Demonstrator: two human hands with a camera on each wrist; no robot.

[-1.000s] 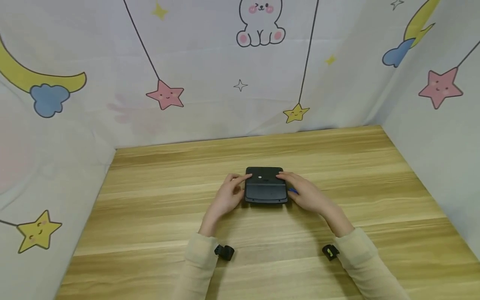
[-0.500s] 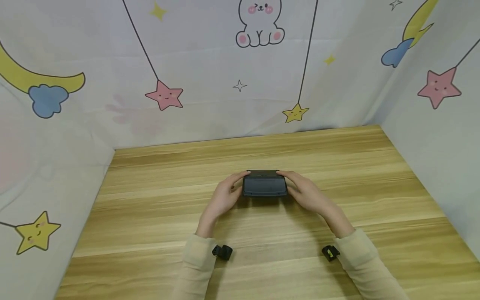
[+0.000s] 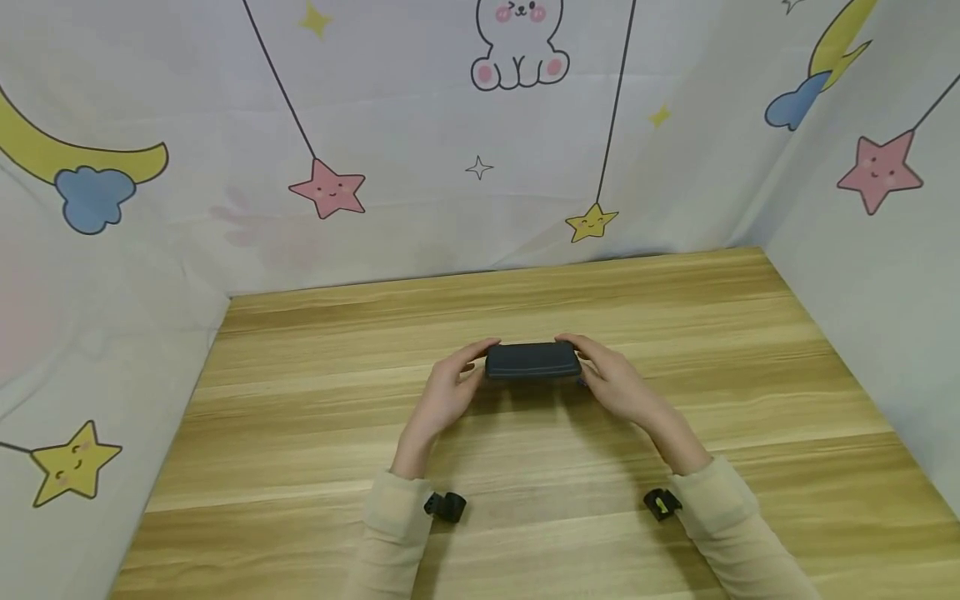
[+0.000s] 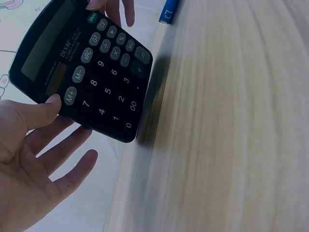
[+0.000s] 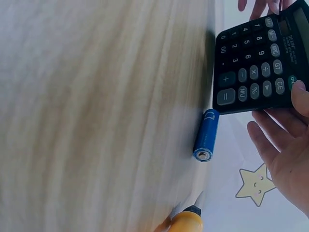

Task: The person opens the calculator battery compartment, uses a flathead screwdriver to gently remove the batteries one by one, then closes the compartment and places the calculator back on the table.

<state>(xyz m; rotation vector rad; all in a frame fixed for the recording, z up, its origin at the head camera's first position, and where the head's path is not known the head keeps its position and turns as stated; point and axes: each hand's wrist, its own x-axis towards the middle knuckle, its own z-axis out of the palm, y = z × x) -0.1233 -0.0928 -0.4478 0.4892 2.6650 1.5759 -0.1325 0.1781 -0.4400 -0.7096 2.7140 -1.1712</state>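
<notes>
A black desk calculator (image 3: 532, 360) is held on its edge between both hands, its top end facing up in the head view. Its keys and display face the wrist cameras. My left hand (image 3: 448, 392) grips one side, thumb on the face beside the M+ key and fingers spread behind. On the other side, my right hand (image 3: 618, 390) pinches it, thumb by the green ON key and fingers behind. The lower edge of the calculator comes down close to the wooden table (image 3: 525, 517). In the right wrist view a blue battery (image 5: 206, 135) lies beside its lower corner.
A yellow-handled tool (image 5: 187, 222) with a black collar and thin metal tip lies past the battery in the right wrist view. White cloth (image 3: 420, 225) printed with stars and moons hangs behind the table and along its sides.
The calculator, lying tilted with its back showing, has been turned up onto its edge between both hands. The back and its small light spot have gone out of the head view.
</notes>
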